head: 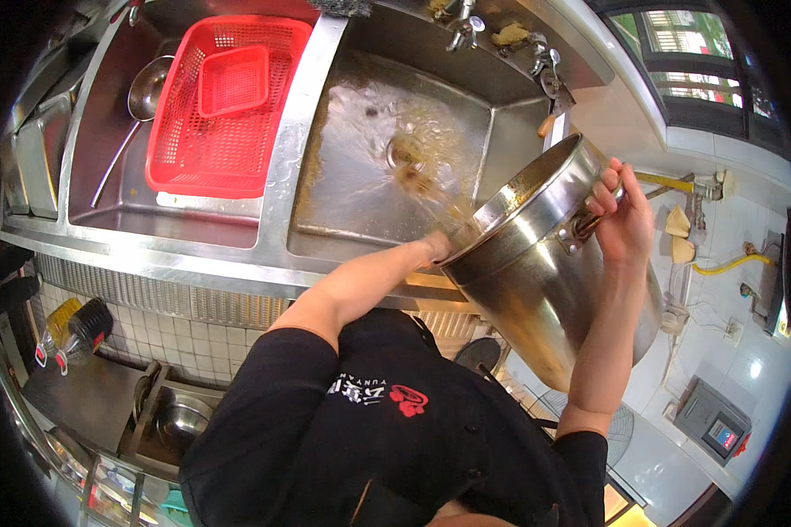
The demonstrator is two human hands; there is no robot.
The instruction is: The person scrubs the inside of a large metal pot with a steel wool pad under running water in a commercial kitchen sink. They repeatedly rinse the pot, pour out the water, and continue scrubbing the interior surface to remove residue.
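Note:
A large stainless-steel stockpot is tilted over the right sink basin, its mouth towards the basin. Cloudy brownish water with bits in it runs from the mouth towards the drain. My right hand grips the riveted side handle. At the lower edge of the pot's mouth is my left hand, touching the rim; its fingers are blurred and partly hidden. Yellowish residue clings to the pot's inner wall.
In the left basin are a red plastic basket with a smaller red basket inside, and a long-handled ladle. Taps line the back wall. A knife lies at the sink's right edge, close to the pot.

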